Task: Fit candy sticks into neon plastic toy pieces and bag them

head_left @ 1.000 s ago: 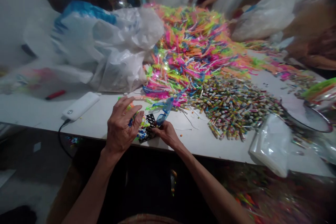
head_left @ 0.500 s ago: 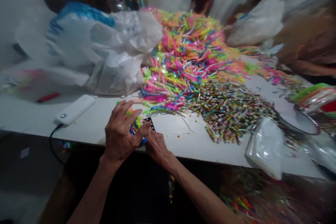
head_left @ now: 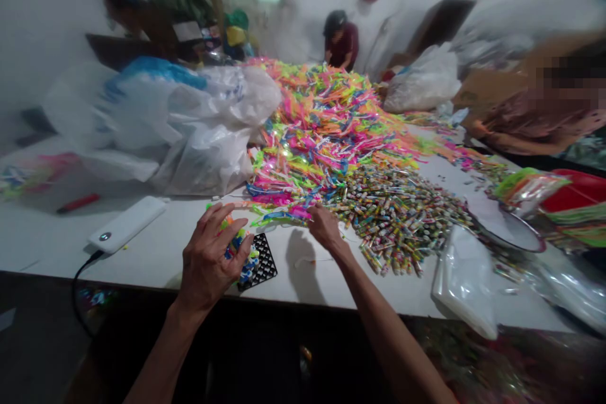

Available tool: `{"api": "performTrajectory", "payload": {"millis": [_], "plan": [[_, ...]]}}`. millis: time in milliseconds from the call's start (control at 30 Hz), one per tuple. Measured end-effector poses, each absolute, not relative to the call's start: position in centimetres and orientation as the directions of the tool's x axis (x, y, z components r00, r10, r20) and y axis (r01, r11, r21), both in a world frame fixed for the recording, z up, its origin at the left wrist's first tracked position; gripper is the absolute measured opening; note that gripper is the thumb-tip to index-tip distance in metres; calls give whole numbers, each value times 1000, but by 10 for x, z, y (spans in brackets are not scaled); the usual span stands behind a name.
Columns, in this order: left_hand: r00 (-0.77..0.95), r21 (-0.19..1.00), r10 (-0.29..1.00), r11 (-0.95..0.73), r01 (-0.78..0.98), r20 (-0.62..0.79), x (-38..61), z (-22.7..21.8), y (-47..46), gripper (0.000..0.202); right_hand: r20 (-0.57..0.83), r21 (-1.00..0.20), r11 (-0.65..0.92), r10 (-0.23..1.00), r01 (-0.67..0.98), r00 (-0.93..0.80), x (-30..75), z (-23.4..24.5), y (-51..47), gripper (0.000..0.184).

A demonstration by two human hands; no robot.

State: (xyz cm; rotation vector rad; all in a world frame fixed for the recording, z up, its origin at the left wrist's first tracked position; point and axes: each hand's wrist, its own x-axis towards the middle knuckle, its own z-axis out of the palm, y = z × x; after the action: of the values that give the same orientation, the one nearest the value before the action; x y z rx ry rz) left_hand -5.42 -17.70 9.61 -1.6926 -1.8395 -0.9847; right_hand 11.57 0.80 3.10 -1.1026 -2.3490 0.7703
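My left hand [head_left: 211, 259] rests with curled fingers on a small bunch of coloured plastic pieces [head_left: 238, 252] that stand in a black perforated tray [head_left: 262, 263] at the near table edge. My right hand [head_left: 324, 226] reaches forward to the near edge of a big heap of neon plastic strips [head_left: 326, 126], its fingers pinched at a pink and blue strip. A mound of small printed rolls [head_left: 402, 211] lies just to the right of that hand.
White plastic bags [head_left: 189, 126] are piled at the left. A white power bank [head_left: 127, 224] with a cable and a red marker [head_left: 78, 202] lie near the left edge. A clear bag [head_left: 466, 281] and a round dish [head_left: 509, 227] sit right. Other people work at the far end and the right side.
My right hand left the black tray and moved forward to the strip heap. My left hand stayed on the bunch in the tray. The view tilted up.
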Motion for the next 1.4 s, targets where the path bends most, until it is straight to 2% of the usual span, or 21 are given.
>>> {"api": "performTrajectory", "payload": {"millis": [100, 300, 333, 400, 467, 533, 600, 733, 933, 1100, 1300, 1400], "plan": [[-137, 197, 650, -19, 980, 748, -54, 95, -176, 24, 132, -526, 526, 827, 668, -547, 129, 28, 36, 21], [-147, 205, 646, -16, 979, 749, -54, 95, -178, 24, 95, -449, 533, 827, 717, -555, 136, 20, 21, 20], [-149, 206, 645, -14, 978, 750, -54, 96, -178, 24, 46, -469, 516, 824, 717, -564, 141, 21, 16, 19], [-147, 206, 647, -16, 978, 748, -54, 96, -178, 24, -143, -615, 412, 780, 672, -609, 154, 23, 5, 13], [-142, 205, 651, -22, 978, 746, -53, 96, -178, 24, -329, -807, 173, 662, 564, -674, 167, 22, -7, 2], [-143, 209, 651, -25, 978, 746, -53, 96, -178, 24, -384, -900, -54, 568, 433, -728, 176, 20, -20, 9], [-149, 214, 647, -23, 977, 747, -53, 96, -177, 24, -372, -924, -144, 557, 355, -743, 178, 15, -33, 12], [-158, 221, 648, -17, 975, 745, -52, 96, -177, 23, -321, -940, -130, 658, 316, -681, 165, 7, -51, 18], [-154, 217, 657, -15, 976, 738, -53, 96, -176, 23, -171, -949, 48, 750, 311, -639, 133, 4, -66, 21], [-166, 235, 663, -16, 972, 730, -52, 96, -177, 24, -167, -967, 12, 731, 256, -662, 111, -3, -81, 13], [-182, 250, 675, -5, 968, 715, -51, 98, -178, 24, -79, -973, 99, 706, 208, -704, 98, -1, -93, 15], [-185, 254, 680, -2, 967, 709, -51, 97, -178, 25, -127, -959, 93, 705, 269, -698, 93, 2, -94, 13]]}}
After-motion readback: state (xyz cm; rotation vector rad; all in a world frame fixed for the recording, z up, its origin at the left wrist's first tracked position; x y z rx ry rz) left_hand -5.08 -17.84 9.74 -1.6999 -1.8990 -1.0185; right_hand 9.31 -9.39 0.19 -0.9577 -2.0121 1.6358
